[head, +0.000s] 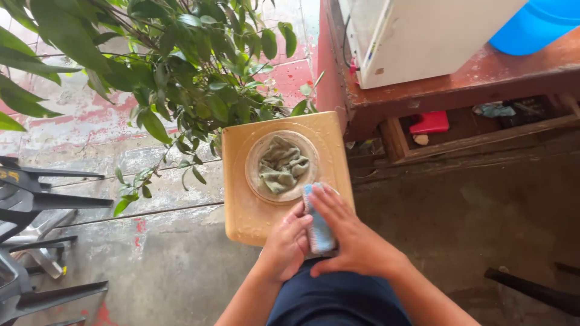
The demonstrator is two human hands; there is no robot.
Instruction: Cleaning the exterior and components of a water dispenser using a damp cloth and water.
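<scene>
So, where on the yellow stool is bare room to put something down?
The stool has bare strips left of the round recess and along its far edge. The cloth fills the recess, and the near right corner is crowded by both hands and the brush.

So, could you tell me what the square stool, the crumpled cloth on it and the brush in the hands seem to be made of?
Stool: likely moulded plastic, tan, with a wet sheen and rounded edges.
Cloth: soft woven fabric, dull greenish-grey, bunched in limp folds, possibly damp.
Brush: probably plastic, light blue and white; both the left hand and right hand grip it, hiding any bristles.
</scene>
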